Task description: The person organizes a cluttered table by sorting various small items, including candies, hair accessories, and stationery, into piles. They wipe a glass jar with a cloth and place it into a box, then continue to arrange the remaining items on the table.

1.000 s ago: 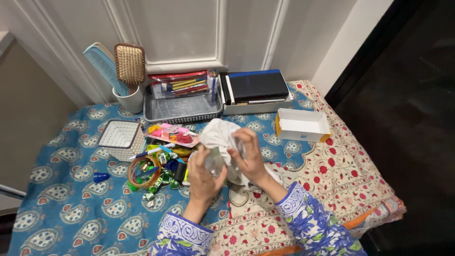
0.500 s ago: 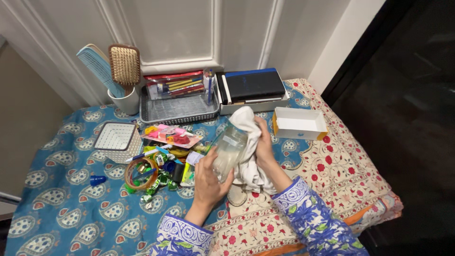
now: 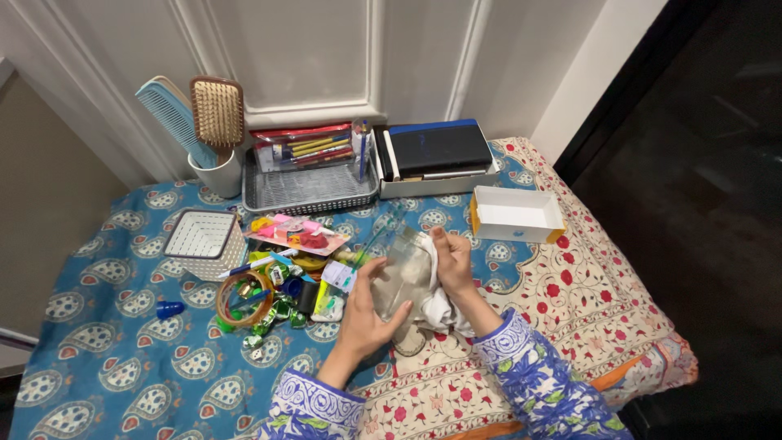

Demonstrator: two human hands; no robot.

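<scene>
Here our left hand (image 3: 366, 314) cups the clear glass jar (image 3: 399, 273) from below, low over the patterned tabletop (image 3: 122, 358), while our right hand (image 3: 452, 261) pinches the white cloth (image 3: 436, 305) against it. We'd judge a firm left grip steadies the wiping. Beyond sit a white box (image 3: 517, 213) and a grey tray (image 3: 314, 191).

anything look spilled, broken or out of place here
Nothing looks spilled or broken. The left hand holds a clear glass jar while the right hand presses a white cloth to it. A loose heap of small items clutters the blue cloth.
</scene>
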